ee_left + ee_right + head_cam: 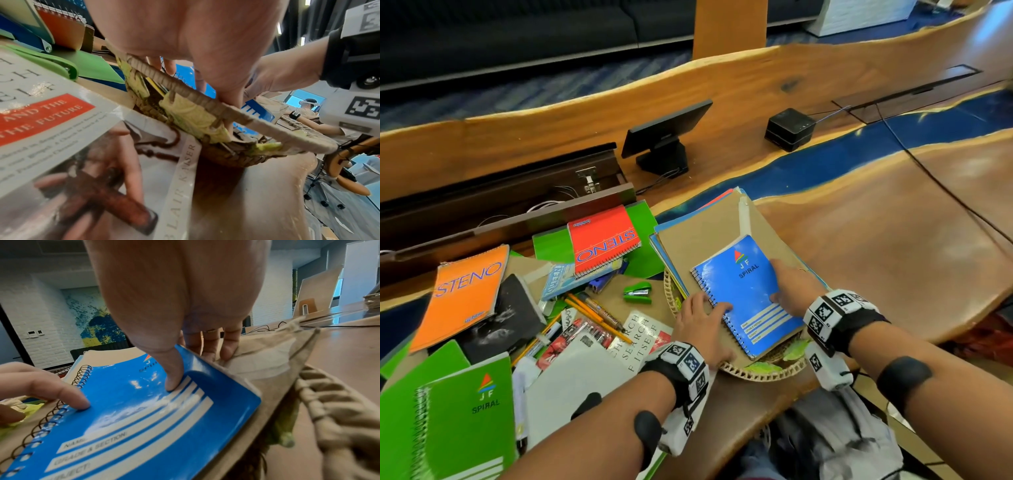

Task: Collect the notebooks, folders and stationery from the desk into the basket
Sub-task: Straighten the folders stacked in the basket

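Hands lay the blue notebook point(746, 294) flat on the folder pile point(705, 240) in the basket point(756, 375) so it stays put. The right hand point(796, 287) pinches its edge; the left hand point(702, 322) has its grip apart, fingers point(61, 391) pressing flat.

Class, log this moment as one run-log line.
blue spiral notebook: atop stack in woven basket; left hand: fingertips on coil binding; right hand: grips opposite edge
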A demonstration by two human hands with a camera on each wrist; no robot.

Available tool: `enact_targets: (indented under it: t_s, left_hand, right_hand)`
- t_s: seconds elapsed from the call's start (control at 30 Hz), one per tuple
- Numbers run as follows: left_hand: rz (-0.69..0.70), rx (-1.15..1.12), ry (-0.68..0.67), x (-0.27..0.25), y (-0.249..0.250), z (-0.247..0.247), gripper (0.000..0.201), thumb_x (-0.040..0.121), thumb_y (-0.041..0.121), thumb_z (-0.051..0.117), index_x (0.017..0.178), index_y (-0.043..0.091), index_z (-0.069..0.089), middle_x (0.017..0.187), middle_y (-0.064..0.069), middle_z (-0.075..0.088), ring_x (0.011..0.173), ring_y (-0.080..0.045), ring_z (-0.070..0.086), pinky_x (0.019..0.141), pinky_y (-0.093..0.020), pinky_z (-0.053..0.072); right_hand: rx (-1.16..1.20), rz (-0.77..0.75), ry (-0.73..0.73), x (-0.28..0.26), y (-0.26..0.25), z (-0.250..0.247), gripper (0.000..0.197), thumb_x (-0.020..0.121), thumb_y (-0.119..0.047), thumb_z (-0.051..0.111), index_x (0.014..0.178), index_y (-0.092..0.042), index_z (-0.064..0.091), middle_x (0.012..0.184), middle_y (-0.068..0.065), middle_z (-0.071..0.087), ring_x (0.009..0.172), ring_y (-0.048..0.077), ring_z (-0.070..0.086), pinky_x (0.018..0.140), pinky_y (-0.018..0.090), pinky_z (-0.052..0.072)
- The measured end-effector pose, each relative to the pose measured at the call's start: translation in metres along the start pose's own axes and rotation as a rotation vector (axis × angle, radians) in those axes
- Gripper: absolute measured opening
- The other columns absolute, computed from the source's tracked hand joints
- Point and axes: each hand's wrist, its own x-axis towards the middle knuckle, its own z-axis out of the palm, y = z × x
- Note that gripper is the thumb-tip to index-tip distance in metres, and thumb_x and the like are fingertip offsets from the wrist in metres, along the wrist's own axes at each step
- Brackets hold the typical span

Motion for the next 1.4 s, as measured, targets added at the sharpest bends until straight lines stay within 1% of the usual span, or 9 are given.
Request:
enact_targets:
  t_s: [0.13, 0.23, 0.4, 0.53, 0.7, 0.93, 1.1, 1.23, 1.4]
  left_hand:
    - [0.000, -0.016, 0.018, 0.000, 0.001, 0.000, 0.077, 0.067, 0.048, 0.081, 0.131, 0.043, 0.039, 0.143, -0.003, 0.021, 0.138, -0.024, 0.017, 0.114, -0.038, 0.023]
    - [-0.011, -0.023, 0.019, 0.001, 0.001, 0.001, 0.073, 0.066, 0.047, 0.081, 0.127, 0.041, 0.041, 0.145, -0.004, 0.021, 0.139, -0.025, 0.016, 0.116, -0.039, 0.022]
    - [-0.004, -0.010, 0.034, -0.001, 0.000, 0.003, 0.066, 0.068, 0.049, 0.080, 0.123, 0.040, 0.045, 0.146, -0.003, 0.022, 0.140, -0.024, 0.017, 0.116, -0.038, 0.022]
    - [0.007, 0.016, 0.041, -0.001, -0.001, 0.003, 0.067, 0.069, 0.056, 0.077, 0.127, 0.041, 0.047, 0.148, -0.003, 0.022, 0.142, -0.024, 0.016, 0.117, -0.038, 0.020]
    - [0.008, 0.043, 0.004, 0.000, -0.002, 0.002, 0.066, 0.071, 0.058, 0.074, 0.130, 0.041, 0.049, 0.149, -0.004, 0.021, 0.142, -0.025, 0.015, 0.118, -0.040, 0.020]
    - [0.065, -0.048, -0.030, -0.003, -0.009, -0.012, 0.057, 0.083, 0.048, 0.069, 0.135, 0.039, 0.049, 0.146, -0.002, 0.025, 0.139, -0.022, 0.019, 0.115, -0.039, 0.024]
    - [0.079, -0.261, 0.020, -0.017, -0.027, -0.036, 0.036, 0.092, 0.035, 0.060, 0.127, 0.037, 0.055, 0.126, 0.006, 0.047, 0.121, -0.015, 0.044, 0.105, -0.036, 0.041]
    - [0.007, -0.377, 0.046, -0.047, -0.059, -0.054, 0.022, 0.095, 0.026, 0.056, 0.115, 0.033, 0.061, 0.099, 0.014, 0.059, 0.090, -0.010, 0.059, 0.085, -0.035, 0.052]
    - [-0.192, -0.468, 0.086, -0.095, -0.115, -0.048, 0.021, 0.094, 0.024, 0.056, 0.113, 0.030, 0.064, 0.093, 0.012, 0.062, 0.084, -0.012, 0.059, 0.080, -0.032, 0.050]
  right_hand:
    - [-0.144, 0.012, -0.011, -0.001, -0.002, -0.001, 0.048, 0.088, -0.029, 0.065, 0.122, -0.017, 0.035, 0.098, 0.003, 0.065, 0.093, 0.031, 0.063, 0.082, 0.042, 0.039]
    - [-0.211, 0.031, -0.014, -0.001, -0.003, 0.000, 0.045, 0.086, -0.035, 0.066, 0.115, -0.017, 0.036, 0.093, 0.001, 0.064, 0.090, 0.028, 0.062, 0.082, 0.041, 0.036]
    - [-0.245, 0.021, 0.052, -0.003, -0.001, 0.009, 0.068, 0.082, -0.046, 0.068, 0.133, -0.018, 0.032, 0.125, 0.002, 0.053, 0.116, 0.027, 0.054, 0.093, 0.043, 0.040]
    - [-0.215, -0.003, 0.128, -0.006, 0.002, 0.015, 0.089, 0.080, -0.047, 0.069, 0.148, -0.028, 0.014, 0.132, 0.000, 0.048, 0.118, 0.027, 0.054, 0.093, 0.043, 0.039]
    - [-0.243, -0.033, 0.096, -0.008, 0.001, 0.014, 0.071, 0.084, -0.047, 0.065, 0.140, -0.037, 0.023, 0.127, 0.000, 0.046, 0.115, 0.026, 0.053, 0.095, 0.043, 0.037]
    - [-0.251, -0.018, 0.067, -0.013, -0.013, -0.001, 0.066, 0.086, -0.037, 0.063, 0.141, -0.032, 0.028, 0.127, 0.003, 0.043, 0.118, 0.028, 0.049, 0.097, 0.047, 0.039]
    - [-0.087, -0.079, 0.146, -0.024, -0.049, -0.022, 0.055, 0.088, -0.041, 0.061, 0.139, -0.036, 0.039, 0.135, 0.000, 0.041, 0.120, 0.027, 0.049, 0.101, 0.043, 0.036]
    - [0.125, -0.235, 0.129, -0.037, -0.099, -0.021, 0.040, 0.091, -0.037, 0.060, 0.129, -0.033, 0.051, 0.122, -0.002, 0.054, 0.112, 0.023, 0.054, 0.094, 0.041, 0.044]
    - [0.279, -0.417, -0.006, -0.050, -0.165, 0.002, 0.027, 0.088, -0.029, 0.063, 0.116, -0.032, 0.062, 0.097, -0.011, 0.062, 0.088, 0.014, 0.060, 0.082, 0.034, 0.051]
